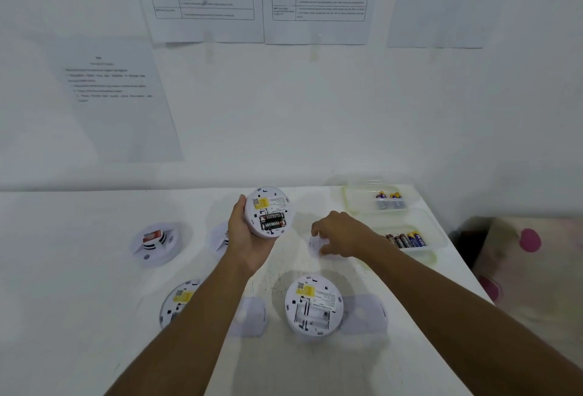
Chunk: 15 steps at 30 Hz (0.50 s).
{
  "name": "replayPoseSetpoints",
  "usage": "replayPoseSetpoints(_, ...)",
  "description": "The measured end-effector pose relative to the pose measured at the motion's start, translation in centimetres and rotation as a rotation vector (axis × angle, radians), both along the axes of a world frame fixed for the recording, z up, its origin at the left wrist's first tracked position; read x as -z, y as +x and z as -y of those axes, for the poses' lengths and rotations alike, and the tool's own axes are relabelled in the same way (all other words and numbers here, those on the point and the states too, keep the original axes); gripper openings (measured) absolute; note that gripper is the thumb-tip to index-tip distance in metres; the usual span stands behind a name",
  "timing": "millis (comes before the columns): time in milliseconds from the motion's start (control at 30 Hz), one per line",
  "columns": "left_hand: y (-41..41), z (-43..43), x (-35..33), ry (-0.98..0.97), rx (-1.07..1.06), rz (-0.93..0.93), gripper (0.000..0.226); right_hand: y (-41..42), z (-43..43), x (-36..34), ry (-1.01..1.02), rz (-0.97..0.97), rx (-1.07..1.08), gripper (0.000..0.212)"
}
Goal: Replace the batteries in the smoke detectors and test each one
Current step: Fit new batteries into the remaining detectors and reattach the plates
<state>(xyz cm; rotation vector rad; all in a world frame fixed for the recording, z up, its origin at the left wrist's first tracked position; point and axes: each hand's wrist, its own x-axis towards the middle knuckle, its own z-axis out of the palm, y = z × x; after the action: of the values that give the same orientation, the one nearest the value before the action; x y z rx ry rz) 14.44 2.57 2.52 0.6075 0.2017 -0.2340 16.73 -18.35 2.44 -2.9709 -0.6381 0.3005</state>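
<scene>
Cradling the smoke detector point(269, 211) from its left side and beneath, the left hand point(249, 234) has its thumb and fingers curled round the rim. The detector's back is tilted toward the camera. It is white and round, with a yellow label point(262, 203) near the top and black batteries point(273, 221) seated in the open compartment. Just right of that detector, the right hand point(339, 233) curls its fingers on a white round cover point(315, 245) lying on the table point(94, 301). Nearer the person than that detector, a second detector point(314, 304) lies back-up with its battery bay bare. Further right, a clear tray point(438, 242) holds loose batteries.
</scene>
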Motion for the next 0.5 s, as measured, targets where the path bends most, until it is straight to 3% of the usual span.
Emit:
replayPoseSetpoints(167, 0.3, -0.3, 0.2, 0.008, -0.002, -0.011, 0.050, 0.4, 0.2, 0.1, 0.013, -0.052, -0.041, 0.058)
replayPoseSetpoints(400, 0.8, -0.1, 0.5, 0.021, 0.014, -0.032, 0.055, 0.5, 0.0, 0.1, 0.089, 0.009, -0.001, 0.045)
replayPoseSetpoints(500, 1.1, 0.0, 0.5, 0.030, 0.015, -0.041, 0.055, 0.3, -0.1, 0.2, 0.122, 0.062, 0.012, 0.029)
